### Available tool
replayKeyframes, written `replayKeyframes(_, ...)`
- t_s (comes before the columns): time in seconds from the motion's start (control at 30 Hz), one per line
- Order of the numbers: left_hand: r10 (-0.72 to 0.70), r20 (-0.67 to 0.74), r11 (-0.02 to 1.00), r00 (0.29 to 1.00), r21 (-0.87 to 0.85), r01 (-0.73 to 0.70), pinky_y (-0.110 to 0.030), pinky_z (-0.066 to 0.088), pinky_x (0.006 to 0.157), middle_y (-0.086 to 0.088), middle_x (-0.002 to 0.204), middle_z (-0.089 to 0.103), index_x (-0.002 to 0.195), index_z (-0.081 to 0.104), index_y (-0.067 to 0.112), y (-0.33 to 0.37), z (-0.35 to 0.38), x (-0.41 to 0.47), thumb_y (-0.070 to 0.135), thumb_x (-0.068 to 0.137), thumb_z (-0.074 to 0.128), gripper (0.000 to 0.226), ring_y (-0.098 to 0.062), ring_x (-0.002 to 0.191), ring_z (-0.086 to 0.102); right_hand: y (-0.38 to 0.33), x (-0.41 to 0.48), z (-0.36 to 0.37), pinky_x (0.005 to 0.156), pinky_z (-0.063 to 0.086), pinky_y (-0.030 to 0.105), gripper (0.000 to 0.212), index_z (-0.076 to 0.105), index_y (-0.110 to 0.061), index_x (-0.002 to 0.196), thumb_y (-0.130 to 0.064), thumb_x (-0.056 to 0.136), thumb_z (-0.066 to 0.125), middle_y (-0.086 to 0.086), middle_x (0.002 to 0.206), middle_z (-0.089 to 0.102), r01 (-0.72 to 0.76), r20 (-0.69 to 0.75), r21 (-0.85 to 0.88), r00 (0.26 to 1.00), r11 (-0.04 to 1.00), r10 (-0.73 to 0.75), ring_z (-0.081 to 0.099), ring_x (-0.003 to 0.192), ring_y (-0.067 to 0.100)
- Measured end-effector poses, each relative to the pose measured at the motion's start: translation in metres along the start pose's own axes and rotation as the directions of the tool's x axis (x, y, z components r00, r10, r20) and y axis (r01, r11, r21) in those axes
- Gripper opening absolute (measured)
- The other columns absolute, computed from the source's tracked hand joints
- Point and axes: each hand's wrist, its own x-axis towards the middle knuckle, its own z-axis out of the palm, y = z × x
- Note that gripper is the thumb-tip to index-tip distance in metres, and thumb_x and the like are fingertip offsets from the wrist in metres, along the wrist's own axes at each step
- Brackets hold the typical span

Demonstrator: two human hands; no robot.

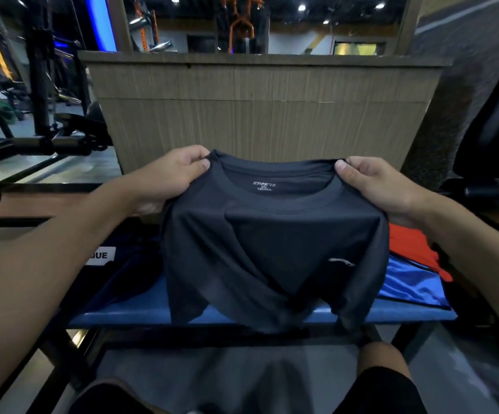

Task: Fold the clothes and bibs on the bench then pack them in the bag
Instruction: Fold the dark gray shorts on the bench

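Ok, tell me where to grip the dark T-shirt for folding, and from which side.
Pinch the dark T-shirt at its shoulder seams beside the collar, from the outer sides, as the left hand and right hand do: it hangs spread, collar uppermost.

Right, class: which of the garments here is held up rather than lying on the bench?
The dark grey T-shirt, pinched at its shoulders by the left hand and right hand; the orange garment and blue garment lie on the bench.

Dark T-shirt [272, 249] hangs collar-up over bench [122, 313], beside red bib [409, 243], blue bib [406, 282].
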Motion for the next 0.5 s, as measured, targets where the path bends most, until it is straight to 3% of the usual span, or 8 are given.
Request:
replayKeyframes(0.07,-0.060,0.058,0.998,0.997,-0.009,0.061,-0.034,0.054,0.090,-0.013,0.108,0.070,0.108,0.060,0.009,0.002,-0.004,-0.005,0.019,0.108,0.041,0.021,-0.019,0.096,0.066,0.000,-0.002,-0.005,0.066,0.051,0.023,0.032,0.057,0.001,0.101,-0.030,0.099,0.050,0.016,0.093,0.064,-0.017,0.043,0.032,0.999,0.999,0.015,0.059,0.081,0.020)
replayKeyframes(0.17,-0.098,0.089,0.995,0.991,0.020,0.097,-0.025,0.056,0.076,-0.008,0.096,0.071,0.100,0.062,0.010,0.002,-0.005,-0.009,0.018,0.107,0.043,0.022,-0.015,0.087,0.066,-0.004,-0.006,-0.005,0.055,0.045,0.019,0.029,0.055,-0.008,0.084,-0.035,0.092,0.055,0.013,0.081,0.059,-0.055,0.092,0.016,0.994,0.998,0.053,0.054,0.067,0.014)
replayKeyframes(0.27,-0.058,0.022,0.994,0.998,0.094,0.055,-0.023,0.050,0.065,-0.005,0.081,0.068,0.092,0.062,0.005,-0.001,-0.006,-0.009,0.019,0.107,0.042,0.029,-0.015,0.075,0.062,-0.004,-0.007,-0.005,0.046,0.039,0.016,0.029,0.052,-0.012,0.071,-0.033,0.091,0.058,0.004,0.065,0.057,-0.006,0.035,-0.028,0.999,1.000,0.007,0.049,0.054,0.007)
replayKeyframes(0.37,0.022,-0.010,0.971,1.000,0.239,-0.019,-0.032,0.037,0.067,-0.008,0.079,0.056,0.087,0.054,-0.010,-0.003,-0.006,-0.010,0.028,0.100,0.042,0.042,-0.022,0.073,0.048,-0.002,-0.007,-0.005,0.048,0.035,0.015,0.031,0.053,-0.011,0.067,-0.034,0.086,0.061,-0.005,0.059,0.055,0.060,-0.026,-0.081,0.998,0.995,-0.062,0.045,0.053,0.001)
replayKeyframes(0.5,0.093,-0.118,0.953,0.989,0.300,-0.054,-0.028,0.038,0.063,-0.006,0.081,0.051,0.090,0.055,-0.001,-0.010,0.007,-0.002,0.025,0.108,0.037,0.037,-0.017,0.073,0.046,0.006,-0.003,-0.005,0.056,0.034,0.024,0.027,0.054,-0.012,0.069,-0.026,0.091,0.060,-0.006,0.061,0.053,0.101,-0.065,-0.080,0.992,0.992,-0.106,0.043,0.057,0.004)
